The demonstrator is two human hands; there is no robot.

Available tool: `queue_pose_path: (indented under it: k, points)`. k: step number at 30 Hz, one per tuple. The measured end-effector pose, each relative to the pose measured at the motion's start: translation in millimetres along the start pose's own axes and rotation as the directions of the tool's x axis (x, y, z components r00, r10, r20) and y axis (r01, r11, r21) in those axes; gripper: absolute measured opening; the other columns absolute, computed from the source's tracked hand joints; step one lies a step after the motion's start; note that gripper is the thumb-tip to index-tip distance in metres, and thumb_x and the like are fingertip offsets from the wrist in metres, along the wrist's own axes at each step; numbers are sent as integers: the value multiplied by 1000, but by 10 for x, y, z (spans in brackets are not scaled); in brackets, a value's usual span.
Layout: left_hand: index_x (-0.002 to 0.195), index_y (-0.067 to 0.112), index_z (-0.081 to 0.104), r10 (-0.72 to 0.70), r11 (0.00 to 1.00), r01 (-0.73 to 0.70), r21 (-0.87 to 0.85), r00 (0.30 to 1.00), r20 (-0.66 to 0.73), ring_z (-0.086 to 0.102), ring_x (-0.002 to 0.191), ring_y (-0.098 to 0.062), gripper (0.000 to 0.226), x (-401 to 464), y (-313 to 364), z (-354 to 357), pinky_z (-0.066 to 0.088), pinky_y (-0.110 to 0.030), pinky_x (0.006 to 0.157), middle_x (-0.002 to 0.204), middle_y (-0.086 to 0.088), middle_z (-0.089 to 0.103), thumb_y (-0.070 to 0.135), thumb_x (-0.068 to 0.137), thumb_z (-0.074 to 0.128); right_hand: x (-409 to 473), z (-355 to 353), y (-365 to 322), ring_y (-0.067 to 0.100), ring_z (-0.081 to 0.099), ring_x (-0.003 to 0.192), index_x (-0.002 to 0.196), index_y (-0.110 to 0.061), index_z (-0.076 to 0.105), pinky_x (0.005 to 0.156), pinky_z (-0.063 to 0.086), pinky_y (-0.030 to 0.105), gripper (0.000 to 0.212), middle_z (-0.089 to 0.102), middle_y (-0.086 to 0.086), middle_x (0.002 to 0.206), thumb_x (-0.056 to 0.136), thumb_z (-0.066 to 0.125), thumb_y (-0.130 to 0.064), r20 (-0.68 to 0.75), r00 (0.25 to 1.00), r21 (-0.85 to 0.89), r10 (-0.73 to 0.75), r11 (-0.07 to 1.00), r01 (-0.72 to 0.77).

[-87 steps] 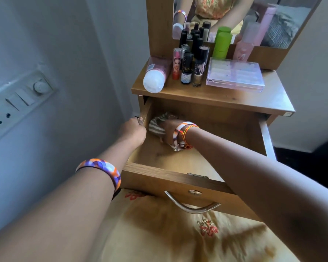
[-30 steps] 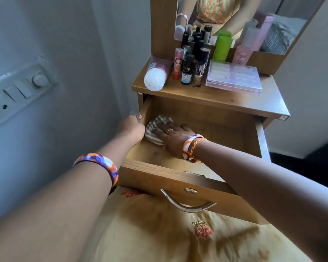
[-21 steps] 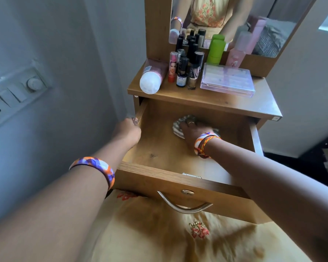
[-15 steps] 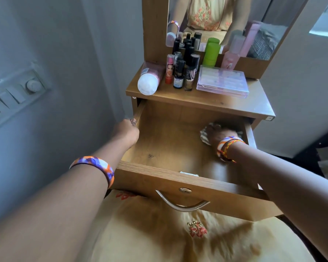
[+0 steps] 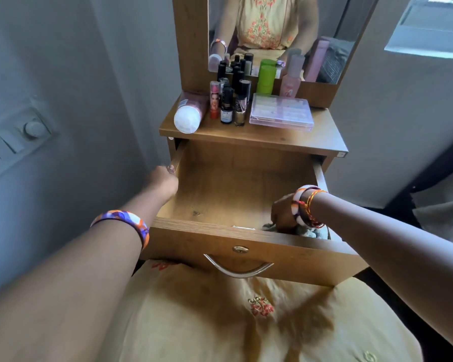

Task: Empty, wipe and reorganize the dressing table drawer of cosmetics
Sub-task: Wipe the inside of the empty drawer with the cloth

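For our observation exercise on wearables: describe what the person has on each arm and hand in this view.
Both forearms are bare, with no sleeves showing. The left wrist carries one broad bangle patterned in purple, orange and white. The right wrist wears a similar white, orange and purple bangle plus thin red and yellow threads. No ring can be made out here.

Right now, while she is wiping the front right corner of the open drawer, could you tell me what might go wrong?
1. The white-capped bottle lies on its side at the tabletop's front left edge, above the drawer; a jolt could roll it off.
2. The upright small bottles stand packed together; shaking the table could topple them.
3. The right hand presses the cloth behind the drawer front, mostly hidden, so that corner could be missed. The left hand steadies the side wall.
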State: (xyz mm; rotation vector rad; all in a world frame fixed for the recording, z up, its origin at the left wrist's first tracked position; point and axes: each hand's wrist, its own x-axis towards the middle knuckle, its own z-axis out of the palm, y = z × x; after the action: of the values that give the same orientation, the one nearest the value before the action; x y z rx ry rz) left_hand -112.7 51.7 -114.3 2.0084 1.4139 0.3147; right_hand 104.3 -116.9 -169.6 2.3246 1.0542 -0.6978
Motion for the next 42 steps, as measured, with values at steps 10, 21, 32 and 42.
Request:
queue_pose_path:
  k: [10,21,32,42]
  points:
    - [127,-6,49,-33,993,36,-113,999,29,51,116,-39,45,-31,16,-42,41,-39,94,126,-25,54,26,102,29,-825,-180,-390,26,57,93,113,-7,64,89,48,34,33,64,12,117,87,54,-25,2,973,335,-230,917,216]
    - [141,-2,35,-174,856,302,-420,933,316,34,137,-34,63,15,-59,-167,24,-45,115,148,-19,36,39,94,48,-1114,-626,-1417,20,54,93,117,-6,62,82,46,29,31,63,8,110,92,51,-22,-233,841,497,-489,684,535]
    - [140,-6,33,-203,830,302,-469,947,250,37,136,-28,47,83,-9,-130,35,-30,105,148,-18,36,21,102,27,-710,-883,-1323,12,54,68,111,-6,64,59,46,14,26,61,3,80,86,59,-7,-403,884,885,237,-146,443]
    - [143,10,35,-345,717,373,-589,924,165,35,136,-33,91,115,37,-126,23,-45,116,151,-13,34,73,84,5,-659,-812,-1681,20,58,107,123,-19,60,81,50,16,44,58,9,124,84,55,3,-498,851,842,-166,144,520]
